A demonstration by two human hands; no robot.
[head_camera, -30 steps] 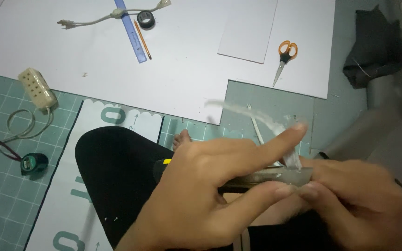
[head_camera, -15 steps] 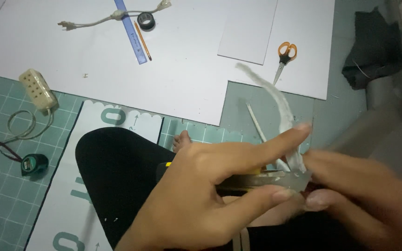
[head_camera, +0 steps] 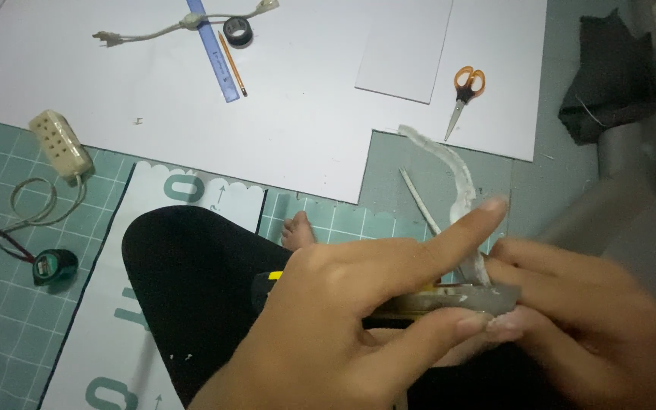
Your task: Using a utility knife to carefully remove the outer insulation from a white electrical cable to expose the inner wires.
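Observation:
My left hand (head_camera: 343, 334) grips a long, narrow tool with a grey tip and a yellow-and-black body, likely a utility knife (head_camera: 449, 302), between thumb and fingers, with the index finger stretched out above it. My right hand (head_camera: 586, 319), blurred by motion, pinches the tool's tip where a translucent whitish strip (head_camera: 458, 178) starts. The strip curls up and away over the floor. Both hands hover above my lap, over black trousers (head_camera: 191, 288).
Large white sheets (head_camera: 290, 114) lie ahead with orange-handled scissors (head_camera: 463, 87), a blue ruler (head_camera: 212, 53), a pencil (head_camera: 231, 64), a tape roll (head_camera: 238, 30) and a plug cable (head_camera: 146, 32). On the green cutting mat (head_camera: 1, 326) are a power strip (head_camera: 60, 143) and a tape measure (head_camera: 53, 266). A dark cloth (head_camera: 609, 76) lies at the right.
The translucent strip has risen from a low curl to a long arc standing above the tool. My right hand has shifted at the tool's tip; my left hand keeps its hold.

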